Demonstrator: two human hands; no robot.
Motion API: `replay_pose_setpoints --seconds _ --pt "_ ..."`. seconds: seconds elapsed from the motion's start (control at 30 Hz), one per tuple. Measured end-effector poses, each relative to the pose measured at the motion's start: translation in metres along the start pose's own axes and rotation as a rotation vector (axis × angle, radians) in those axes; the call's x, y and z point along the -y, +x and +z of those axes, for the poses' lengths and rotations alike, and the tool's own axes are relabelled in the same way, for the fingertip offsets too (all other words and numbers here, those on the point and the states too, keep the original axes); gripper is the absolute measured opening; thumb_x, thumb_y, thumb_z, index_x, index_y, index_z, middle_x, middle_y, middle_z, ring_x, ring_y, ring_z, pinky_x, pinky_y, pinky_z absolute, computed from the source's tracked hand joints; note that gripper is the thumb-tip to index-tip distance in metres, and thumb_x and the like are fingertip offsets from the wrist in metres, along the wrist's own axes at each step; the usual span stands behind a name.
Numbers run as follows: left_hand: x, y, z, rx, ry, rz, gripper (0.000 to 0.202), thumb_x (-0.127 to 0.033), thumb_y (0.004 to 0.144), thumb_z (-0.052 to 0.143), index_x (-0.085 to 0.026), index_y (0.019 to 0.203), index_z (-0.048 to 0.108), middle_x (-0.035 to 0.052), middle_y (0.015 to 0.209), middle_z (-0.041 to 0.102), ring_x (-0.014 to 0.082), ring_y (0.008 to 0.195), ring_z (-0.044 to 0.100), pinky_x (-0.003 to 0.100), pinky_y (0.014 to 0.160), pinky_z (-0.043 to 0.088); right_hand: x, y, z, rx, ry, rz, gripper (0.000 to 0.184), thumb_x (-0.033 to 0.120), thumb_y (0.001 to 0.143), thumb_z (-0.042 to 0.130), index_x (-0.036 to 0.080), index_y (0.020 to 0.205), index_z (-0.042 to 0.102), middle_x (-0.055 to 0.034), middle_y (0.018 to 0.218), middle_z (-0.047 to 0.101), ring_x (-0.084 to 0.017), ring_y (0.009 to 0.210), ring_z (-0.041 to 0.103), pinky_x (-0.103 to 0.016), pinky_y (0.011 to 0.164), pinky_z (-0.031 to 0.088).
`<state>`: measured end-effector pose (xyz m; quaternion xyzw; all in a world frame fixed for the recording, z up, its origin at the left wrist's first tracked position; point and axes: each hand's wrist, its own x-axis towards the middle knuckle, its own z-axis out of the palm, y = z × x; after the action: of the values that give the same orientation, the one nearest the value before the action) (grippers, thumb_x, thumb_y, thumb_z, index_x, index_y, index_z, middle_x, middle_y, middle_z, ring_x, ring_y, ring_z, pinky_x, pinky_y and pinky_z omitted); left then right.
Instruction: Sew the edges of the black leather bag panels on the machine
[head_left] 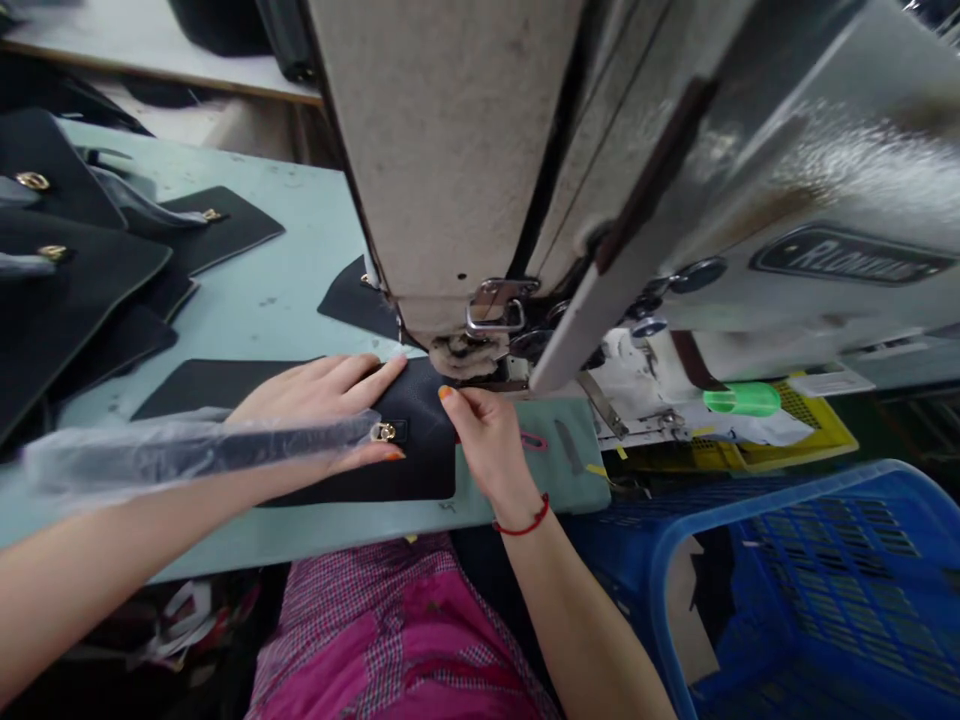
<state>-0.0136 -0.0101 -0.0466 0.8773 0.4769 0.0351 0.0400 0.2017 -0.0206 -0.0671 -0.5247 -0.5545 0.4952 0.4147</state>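
One black panel [424,470] | left hand [319,392] spread atop | right hand [493,440] pinching edge (red bracelet [538,518])

Right side of sewing machine [480,150]: dark nameplate [853,255] with pale lettering. Word starts with capital R; remaining letters too blurred to read surely.

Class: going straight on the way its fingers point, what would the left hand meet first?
The left hand would likely meet the off-white metal sewing machine head, low down; depth is unclear.
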Motion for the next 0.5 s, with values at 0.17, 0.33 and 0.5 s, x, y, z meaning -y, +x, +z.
replay_pose_setpoints --seconds 0.17,0.33,0.5 --pt "-0.025 -0.004 -0.006 -0.035 0.008 -0.155 0.091 -0.079 0.079 0.044 -0.019 0.148 0.043 0.0204 0.125 0.06 0.0405 0.109 0.057 0.052 0.093 0.045 0.003 0.0 -0.011 0.018 -0.031 -0.018 0.048 0.046 0.092 0.051 0.019 0.058 0.031 0.0037 0.06 0.025 -0.008 0.057 0.025 -0.024 0.051 0.019" --pt "-0.033 0.0 -0.014 0.004 0.086 -0.164 0.085 -0.072 0.084 0.047 -0.016 0.148 0.042 0.0203 0.119 0.062 0.0396 0.104 0.058 0.049 0.087 0.048 -0.016 -0.04 -0.023 0.099 -0.049 -0.021 0.046 0.045 0.098 0.048 0.018 0.062 0.039 0.004 0.059 0.035 -0.008 0.055 0.039 -0.022 0.052 0.027" --pt "-0.031 0.001 -0.017 -0.006 0.159 -0.126 0.086 -0.075 0.084 0.042 -0.016 0.147 0.044 0.0192 0.121 0.062 0.0366 0.1 0.06 0.045 0.084 0.049 -0.043 -0.077 -0.024 0.158 -0.079 -0.006 0.039 0.04 0.102 0.045 0.017 0.074 0.06 -0.0039 0.074 0.07 -0.014 0.071 0.068 -0.022 0.065 0.044"
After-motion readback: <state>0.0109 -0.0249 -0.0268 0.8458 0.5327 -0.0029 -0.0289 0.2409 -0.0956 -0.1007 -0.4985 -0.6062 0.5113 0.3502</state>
